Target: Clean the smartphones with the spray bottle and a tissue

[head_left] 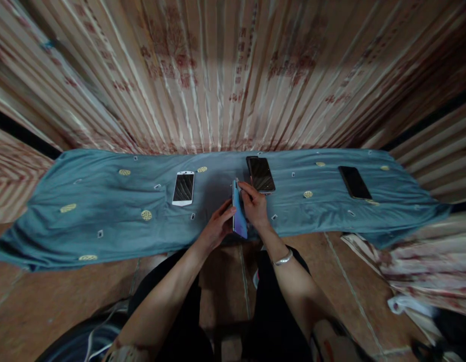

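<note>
A long teal cloth dotted with small yellow embroidered ovals [104, 201] lies spread across the brown tiled floor [36, 301], in front of a pleated cream curtain with faded red print [233, 75]. No box, tray or other container shows; the cloth itself bears the loose things. On it rest a white-framed smartphone lying screen up [183, 188] left of centre, a dark smartphone with a glossy black screen [260, 174] just beyond the hands, and a thin black smartphone [354, 182] well apart to the right. Over the cloth's near edge, a slim blue-violet smartphone [239, 211] stands on edge, gripped between both hands. The left hand [217, 227] presses its fingers against the phone's left face; the right hand [254, 205], a silver bangle [283, 259] on its wrist, clasps the right face and top.
</note>
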The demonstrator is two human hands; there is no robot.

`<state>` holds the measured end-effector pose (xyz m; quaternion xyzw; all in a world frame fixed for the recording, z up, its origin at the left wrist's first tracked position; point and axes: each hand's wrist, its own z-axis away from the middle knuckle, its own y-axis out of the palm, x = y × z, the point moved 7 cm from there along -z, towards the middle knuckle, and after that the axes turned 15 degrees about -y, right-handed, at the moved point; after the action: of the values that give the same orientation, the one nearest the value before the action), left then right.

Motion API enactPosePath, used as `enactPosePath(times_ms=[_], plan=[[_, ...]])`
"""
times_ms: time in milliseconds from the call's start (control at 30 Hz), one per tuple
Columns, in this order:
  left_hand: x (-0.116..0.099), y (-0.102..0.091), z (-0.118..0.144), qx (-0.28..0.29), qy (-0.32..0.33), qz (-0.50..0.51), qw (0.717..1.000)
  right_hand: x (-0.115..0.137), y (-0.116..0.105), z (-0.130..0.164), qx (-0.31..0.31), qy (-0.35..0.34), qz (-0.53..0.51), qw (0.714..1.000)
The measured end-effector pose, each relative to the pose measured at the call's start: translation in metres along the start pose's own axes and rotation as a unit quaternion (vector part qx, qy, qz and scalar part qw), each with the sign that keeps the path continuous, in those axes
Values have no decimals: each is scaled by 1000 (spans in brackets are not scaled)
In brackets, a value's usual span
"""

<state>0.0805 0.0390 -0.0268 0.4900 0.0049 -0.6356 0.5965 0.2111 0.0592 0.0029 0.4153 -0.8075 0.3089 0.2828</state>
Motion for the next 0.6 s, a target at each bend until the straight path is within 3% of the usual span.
enactPosePath(times_ms=[333,600], plan=[[-1,0,5,-32,-14,-18,999,17,3,-4,14,-33,-29,999],[-9,-6,4,-61,20,-14,998,30,10,-1,51,-56,-56,996]])
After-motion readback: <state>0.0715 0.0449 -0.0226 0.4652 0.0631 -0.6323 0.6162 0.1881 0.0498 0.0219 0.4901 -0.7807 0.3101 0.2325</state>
